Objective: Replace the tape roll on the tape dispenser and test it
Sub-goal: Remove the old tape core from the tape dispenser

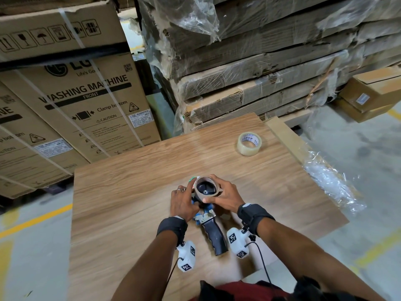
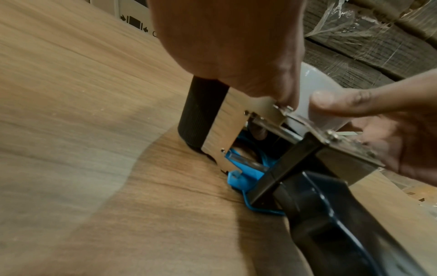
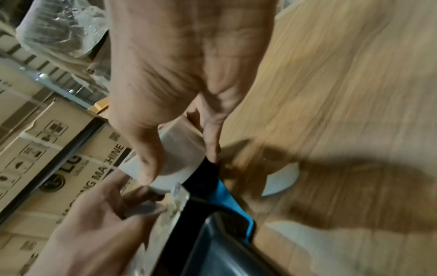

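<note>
Tape dispenser (image 1: 208, 216) on its side on the wooden table (image 1: 130, 192): black ribbed handle (image 1: 214, 236) toward the person, metal frame, blue plastic parts beneath, black roller at the far end. Mounted on its hub, a nearly spent roll (image 1: 206, 189), brown cardboard core with only a thin pale layer of tape left. Well apart, far right on the table, a fresh clear tape roll (image 1: 249, 143) with printed core, lying flat.

Counted: one dispenser, two rolls, two hands.

Right hand (image 1: 225, 196) curled round the spent roll, thumb on its near side, fingers over the far rim, gripping it. Left hand (image 1: 183, 203) just beside the roll on the left, fingers bent down onto the dispenser's frame; in the left wrist view a fingertip presses at the metal plate's edge. Whether thumb and fingers pinch the frame, cannot tell.
</note>
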Demonstrator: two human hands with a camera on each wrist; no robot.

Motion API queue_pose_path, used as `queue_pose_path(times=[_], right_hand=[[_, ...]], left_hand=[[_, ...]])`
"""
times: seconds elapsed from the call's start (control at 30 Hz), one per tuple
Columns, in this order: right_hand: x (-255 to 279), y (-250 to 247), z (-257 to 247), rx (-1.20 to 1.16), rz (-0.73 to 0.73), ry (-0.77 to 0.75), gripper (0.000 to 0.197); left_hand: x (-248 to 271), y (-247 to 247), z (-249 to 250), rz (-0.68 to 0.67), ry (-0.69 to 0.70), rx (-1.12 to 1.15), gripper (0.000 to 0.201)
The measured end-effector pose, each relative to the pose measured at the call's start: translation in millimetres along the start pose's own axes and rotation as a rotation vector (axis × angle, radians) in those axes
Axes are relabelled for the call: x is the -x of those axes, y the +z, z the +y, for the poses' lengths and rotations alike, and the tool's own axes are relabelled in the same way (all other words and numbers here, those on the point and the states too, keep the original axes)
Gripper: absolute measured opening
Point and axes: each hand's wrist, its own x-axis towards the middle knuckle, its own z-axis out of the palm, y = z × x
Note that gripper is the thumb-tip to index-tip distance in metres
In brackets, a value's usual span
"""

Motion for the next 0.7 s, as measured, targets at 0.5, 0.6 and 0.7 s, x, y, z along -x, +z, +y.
queue_pose_path(times=[0.5,0.6,0.7], right_hand=[[-6.6,-25.0,-12.9,0.023,-0.007,-0.048,0.09],[-4.9,-37.0,-8.8,0.004,0.115,-0.007,0.087],[-3.7,-52.4,1.5,0.026,0.151,0.035,0.103]], left_hand=[[-1.3,-3.2,3.8,-0.043,-0.052,-0.008,0.083],[1.1,-6.4,8.7,-0.036,-0.069,0.019,0.08],[2.4,-8.5,11.0,-0.05,-0.076,0.0,0.079]])
